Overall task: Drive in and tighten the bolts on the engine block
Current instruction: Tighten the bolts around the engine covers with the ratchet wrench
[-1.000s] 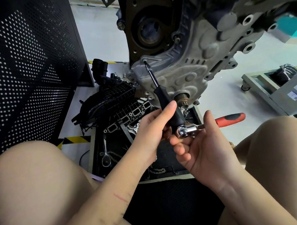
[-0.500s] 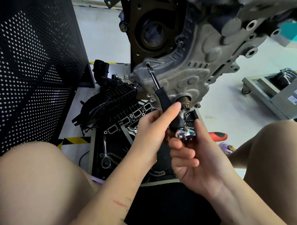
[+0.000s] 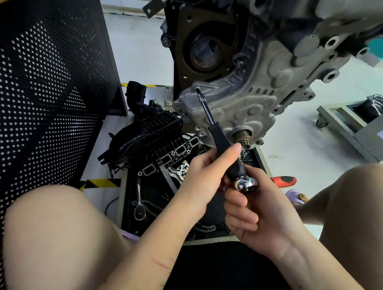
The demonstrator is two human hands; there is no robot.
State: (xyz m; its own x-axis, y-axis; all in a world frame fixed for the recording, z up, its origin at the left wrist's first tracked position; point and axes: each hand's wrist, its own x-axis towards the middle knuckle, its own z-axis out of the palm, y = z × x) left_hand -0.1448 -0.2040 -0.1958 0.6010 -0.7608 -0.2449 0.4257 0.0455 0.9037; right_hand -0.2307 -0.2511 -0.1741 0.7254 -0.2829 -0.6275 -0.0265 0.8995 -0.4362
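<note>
Pale workshop floor (image 3: 142, 50) all around, with a black perforated metal panel (image 3: 41, 96) filling the 9 o'clock side and a strip of yellow-black hazard tape (image 3: 100, 183) at its foot. Up at 12 to 2 o'clock hangs the engine block (image 3: 260, 80), grey cast cover facing the camera and a round crank snout (image 3: 244, 137) poking out at its lower edge. A black-handled driver (image 3: 224, 147) runs diagonally from the middle of the shot up toward 11 o'clock, its thin shaft tip seated on a bolt (image 3: 197, 89) in the top left corner of that cover. Left hand (image 3: 206, 177) is wrapped round the black handle, index finger laid straight along it. Right hand (image 3: 259, 210) has fingers curled round the chrome head of a ratchet (image 3: 247, 184) stuck on the butt of the driver, thumb over the top; the ratchet's red grip sticks out toward 3 o'clock behind the hand. Below the block, around 8 o'clock of centre, a black tray (image 3: 125, 204) holds a plastic intake manifold (image 3: 150, 133), a gasket and a spare chrome ratchet (image 3: 138, 206) lying flat. Grey wheeled cart (image 3: 347, 125) sits off at 3 o'clock, and bare knees frame the bottom corners
</note>
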